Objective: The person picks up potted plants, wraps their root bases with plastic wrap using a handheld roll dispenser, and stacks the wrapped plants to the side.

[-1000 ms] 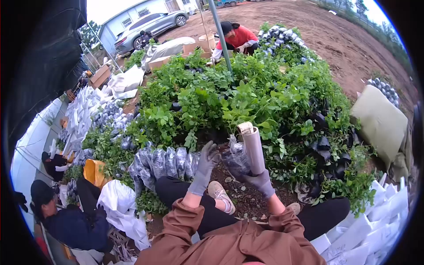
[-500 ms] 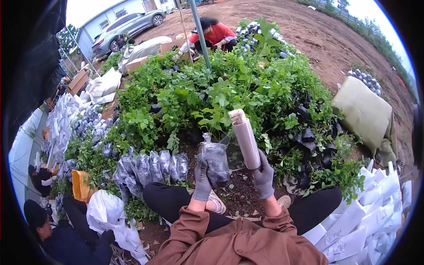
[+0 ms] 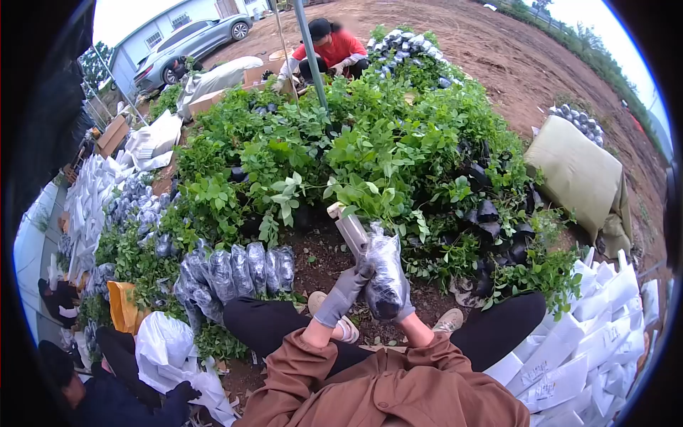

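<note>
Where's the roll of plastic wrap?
In the head view, the roll is near the middle, just above the left hand and left of the wrapped bundle.

Even, bright daylight was cast from a pale sky; heavy fisheye bending and dark corners were shown.

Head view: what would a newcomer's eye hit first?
Likely the bright green plants filling the middle. Then the shiny wrapped bundle between the left hand and right hand, below centre; and the red top on the crouching person at the plants' far edge.
</note>
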Action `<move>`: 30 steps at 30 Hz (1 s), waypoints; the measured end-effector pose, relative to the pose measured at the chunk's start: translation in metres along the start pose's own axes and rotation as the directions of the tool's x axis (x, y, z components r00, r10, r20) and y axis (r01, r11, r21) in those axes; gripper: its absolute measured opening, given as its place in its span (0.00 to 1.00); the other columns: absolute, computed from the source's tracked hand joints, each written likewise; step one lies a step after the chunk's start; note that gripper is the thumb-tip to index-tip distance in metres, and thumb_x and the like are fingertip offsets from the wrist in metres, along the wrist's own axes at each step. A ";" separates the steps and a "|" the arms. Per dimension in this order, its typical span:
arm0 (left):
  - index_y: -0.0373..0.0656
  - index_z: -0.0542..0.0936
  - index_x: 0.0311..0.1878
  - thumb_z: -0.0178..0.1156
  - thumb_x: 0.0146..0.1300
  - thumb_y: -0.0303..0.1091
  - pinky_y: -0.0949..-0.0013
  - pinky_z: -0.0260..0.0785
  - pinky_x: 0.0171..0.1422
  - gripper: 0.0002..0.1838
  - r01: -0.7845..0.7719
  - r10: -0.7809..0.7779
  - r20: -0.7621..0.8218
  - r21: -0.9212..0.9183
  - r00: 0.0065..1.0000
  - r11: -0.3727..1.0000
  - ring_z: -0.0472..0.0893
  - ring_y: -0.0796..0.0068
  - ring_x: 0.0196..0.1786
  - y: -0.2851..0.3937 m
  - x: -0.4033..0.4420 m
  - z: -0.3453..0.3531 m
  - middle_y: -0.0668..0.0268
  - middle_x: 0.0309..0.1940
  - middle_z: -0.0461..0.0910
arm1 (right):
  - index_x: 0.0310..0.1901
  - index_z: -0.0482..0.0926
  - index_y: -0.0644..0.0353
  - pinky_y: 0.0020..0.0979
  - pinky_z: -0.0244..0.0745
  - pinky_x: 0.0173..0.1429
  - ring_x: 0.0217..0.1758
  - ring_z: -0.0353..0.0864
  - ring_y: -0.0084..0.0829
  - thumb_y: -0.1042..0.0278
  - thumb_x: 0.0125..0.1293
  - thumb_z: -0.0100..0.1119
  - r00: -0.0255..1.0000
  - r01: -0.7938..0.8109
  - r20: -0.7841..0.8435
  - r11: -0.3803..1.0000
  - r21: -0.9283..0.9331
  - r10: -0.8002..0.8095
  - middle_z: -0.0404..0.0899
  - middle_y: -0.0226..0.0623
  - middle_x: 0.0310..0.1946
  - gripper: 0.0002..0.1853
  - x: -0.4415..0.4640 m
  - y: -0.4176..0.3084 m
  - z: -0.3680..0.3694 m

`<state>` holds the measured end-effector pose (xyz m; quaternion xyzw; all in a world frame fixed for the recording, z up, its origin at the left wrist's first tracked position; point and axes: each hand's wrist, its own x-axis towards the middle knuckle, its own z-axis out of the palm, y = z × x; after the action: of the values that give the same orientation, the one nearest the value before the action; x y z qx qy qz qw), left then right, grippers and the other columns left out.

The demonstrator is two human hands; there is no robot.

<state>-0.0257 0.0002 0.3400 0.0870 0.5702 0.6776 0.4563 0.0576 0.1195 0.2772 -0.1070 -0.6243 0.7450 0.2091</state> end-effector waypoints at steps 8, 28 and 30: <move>0.30 0.56 0.62 0.76 0.36 0.54 0.64 0.61 0.63 0.57 -0.343 0.679 -0.262 0.706 0.685 0.619 0.69 0.60 0.59 -0.028 -0.018 0.032 0.48 0.57 0.64 | 0.69 0.53 0.46 0.44 0.70 0.27 0.26 0.77 0.50 0.68 0.58 0.52 0.969 0.046 -0.095 0.542 -0.839 -0.230 0.76 0.44 0.33 0.36 0.020 -0.032 -0.011; 0.37 0.69 0.58 0.64 0.48 0.54 0.65 0.68 0.58 0.39 -0.009 0.062 0.093 -0.487 0.994 0.873 0.77 0.66 0.50 0.001 -0.042 0.049 0.57 0.48 0.76 | 0.58 0.71 0.59 0.24 0.71 0.50 0.45 0.74 0.23 0.63 0.63 0.58 0.978 -0.199 0.121 0.930 0.308 0.169 0.77 0.29 0.46 0.22 0.016 -0.002 -0.024; 0.42 0.70 0.55 0.59 0.51 0.59 0.59 0.73 0.50 0.35 0.248 -0.056 0.300 -0.651 0.952 0.717 0.79 0.58 0.42 -0.014 -0.036 0.051 0.54 0.44 0.77 | 0.53 0.74 0.60 0.26 0.69 0.56 0.49 0.73 0.23 0.67 0.63 0.57 0.969 -0.247 0.114 0.878 0.409 0.219 0.77 0.31 0.48 0.17 0.002 0.001 -0.014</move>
<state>0.0345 0.0093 0.3597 -0.0462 0.2221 0.7816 0.5810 0.0618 0.1324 0.2738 -0.1100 -0.4380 0.8846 0.1160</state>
